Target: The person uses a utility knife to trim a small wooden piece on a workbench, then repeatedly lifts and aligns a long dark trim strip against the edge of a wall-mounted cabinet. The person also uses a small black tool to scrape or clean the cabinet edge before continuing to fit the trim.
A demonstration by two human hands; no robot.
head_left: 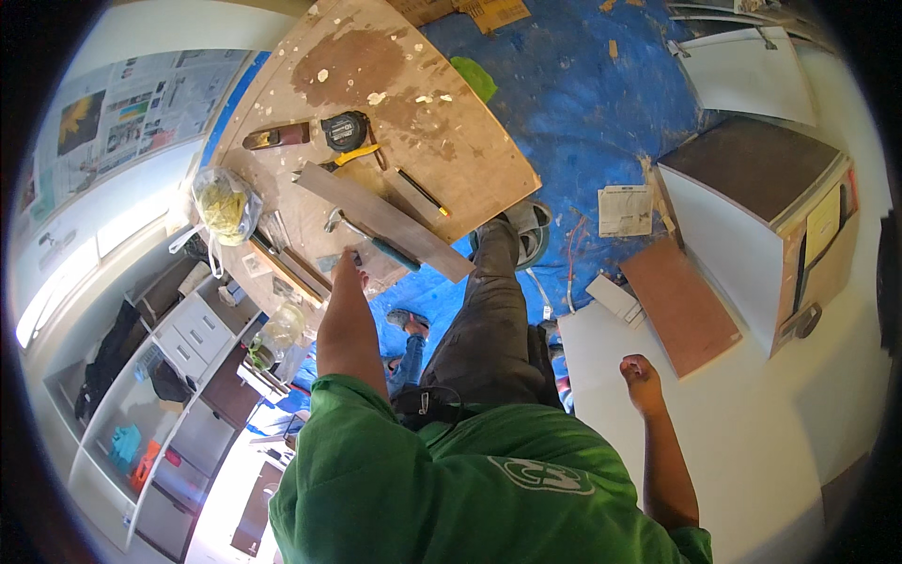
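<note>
I see a hammer [395, 252] on the wooden table [474, 155], just beyond my left hand [349, 271], its long axis slanting from head, upper left, to handle end, lower right. My right hand [642, 378], curled, is well apart. I cannot tell whether either hand grips anything.

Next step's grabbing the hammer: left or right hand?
Left, I'd say. The left hand is at the table, close to the hammer. The right hand is out on the other side, by the white board, much farther from it.
</note>
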